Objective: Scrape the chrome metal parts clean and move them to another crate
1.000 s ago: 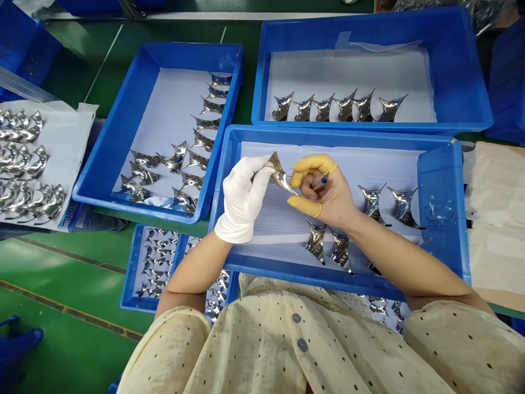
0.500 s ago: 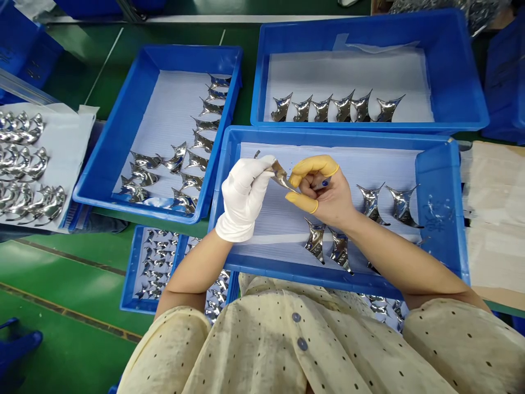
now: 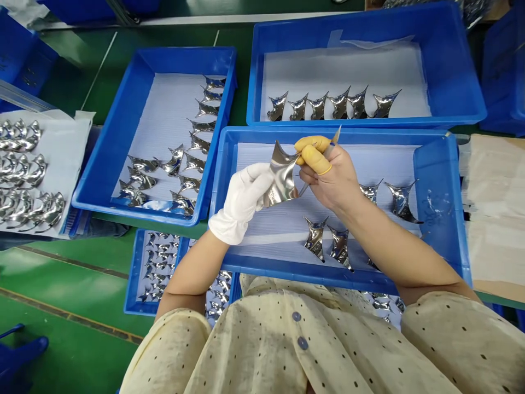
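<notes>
My left hand (image 3: 241, 200), in a white glove, is closed on a shiny curved metal piece (image 3: 281, 176) with pointed corners, held upright above the near blue tray (image 3: 435, 180). My right hand (image 3: 328, 172), with yellow finger cots on thumb and forefinger, pinches the piece's upper edge and also grips a thin pen-like tool (image 3: 333, 138) whose tip points up. Below the hands, several similar metal pieces (image 3: 326, 241) lie on white foam in that tray.
A far blue tray (image 3: 369, 33) holds a row of metal pieces (image 3: 332, 105). A left blue tray (image 3: 123, 126) holds several more. More pieces lie on white sheet at far left (image 3: 24, 169) and in a lower tray (image 3: 158, 262). Green floor lies at bottom left.
The metal piece has been turned from edge-on to broad face toward me and lifted slightly. My right hand rotated, so the tool's tip now points upward.
</notes>
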Demonstrator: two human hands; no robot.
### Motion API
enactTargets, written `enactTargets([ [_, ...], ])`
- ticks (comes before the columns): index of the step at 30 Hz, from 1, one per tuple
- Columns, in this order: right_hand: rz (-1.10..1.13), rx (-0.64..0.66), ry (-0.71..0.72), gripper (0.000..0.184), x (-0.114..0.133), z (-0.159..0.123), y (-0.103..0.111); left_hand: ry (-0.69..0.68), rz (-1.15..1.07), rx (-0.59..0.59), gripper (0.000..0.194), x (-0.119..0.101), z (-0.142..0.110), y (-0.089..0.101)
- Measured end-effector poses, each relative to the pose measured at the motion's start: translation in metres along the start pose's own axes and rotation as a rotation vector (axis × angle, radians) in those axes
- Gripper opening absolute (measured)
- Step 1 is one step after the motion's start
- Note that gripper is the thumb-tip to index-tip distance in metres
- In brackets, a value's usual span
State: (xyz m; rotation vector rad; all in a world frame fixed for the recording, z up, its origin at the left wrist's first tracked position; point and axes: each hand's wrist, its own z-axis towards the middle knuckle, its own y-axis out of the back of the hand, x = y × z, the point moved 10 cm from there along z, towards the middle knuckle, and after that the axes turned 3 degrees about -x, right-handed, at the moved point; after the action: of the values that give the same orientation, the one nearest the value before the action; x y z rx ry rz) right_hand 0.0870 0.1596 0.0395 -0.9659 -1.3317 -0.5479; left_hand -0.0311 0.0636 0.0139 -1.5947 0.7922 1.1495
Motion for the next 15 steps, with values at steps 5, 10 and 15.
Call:
enactTargets([
  [5, 0.015, 0.025, 0.021, 0.053, 0.009, -0.007, -0.007, 0.040, -0.083, -0.036, 0.041, 0.003, 0.005, 0.002],
  [10, 0.013, 0.103, -0.028, 0.047, -0.001, -0.019, -0.013, 0.031, -0.086, -0.073, 0.045, 0.001, 0.009, 0.006],
  [15, 0.002, 0.143, -0.029, 0.044, -0.008, -0.021, -0.015, 0.021, -0.061, -0.079, 0.047, 0.002, 0.011, 0.007],
])
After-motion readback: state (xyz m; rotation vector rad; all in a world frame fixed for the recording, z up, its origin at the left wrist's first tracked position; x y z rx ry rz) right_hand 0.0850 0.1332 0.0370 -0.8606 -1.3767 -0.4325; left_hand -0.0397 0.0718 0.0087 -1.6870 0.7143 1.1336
